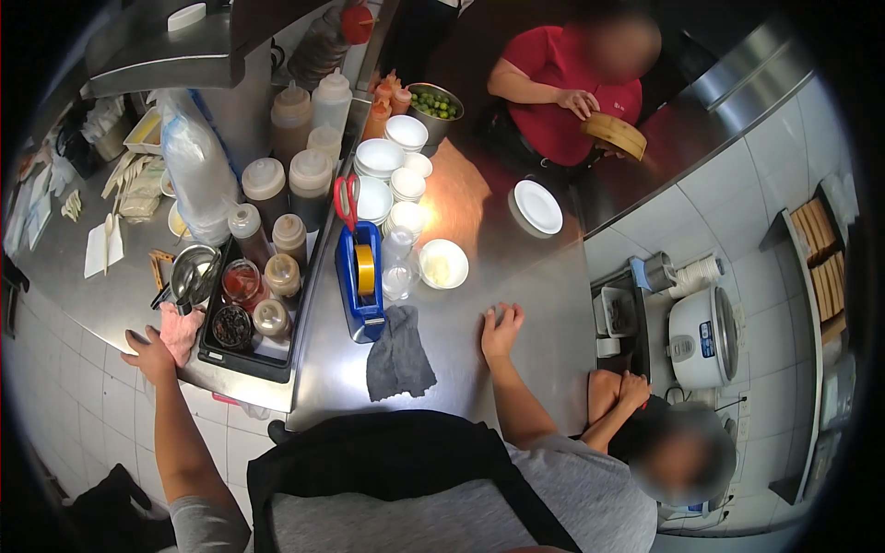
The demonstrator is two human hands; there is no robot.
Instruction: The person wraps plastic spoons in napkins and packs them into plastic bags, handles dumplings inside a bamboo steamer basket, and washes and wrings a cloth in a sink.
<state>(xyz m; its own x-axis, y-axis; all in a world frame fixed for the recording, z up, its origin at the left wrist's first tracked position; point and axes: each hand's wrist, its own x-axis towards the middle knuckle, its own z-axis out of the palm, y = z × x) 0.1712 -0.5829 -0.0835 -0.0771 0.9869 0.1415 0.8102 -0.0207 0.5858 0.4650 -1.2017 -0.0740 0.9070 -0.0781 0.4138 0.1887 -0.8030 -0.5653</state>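
My left hand (149,356) rests at the steel counter's edge, fingers apart and holding nothing. Right beside it lies a pink cloth (182,334). On the middle counter my right hand (501,330) lies with its fingers spread and nothing in them. Between my hands are a crumpled grey cloth (400,358) and a blue tape dispenser (367,318) with yellow tape. Red-handled scissors (347,198) stand at the dispenser's far end. A white bowl (444,264) with something pale inside sits beyond my right hand.
A black tray (241,366) holds several sauce bottles and jars. Stacked white bowls (379,158) stand behind the dispenser. Across the counter, a person in red (544,74) holds a round bamboo steamer (615,136) near a white plate (537,207). Another person (678,452) is close at my right.
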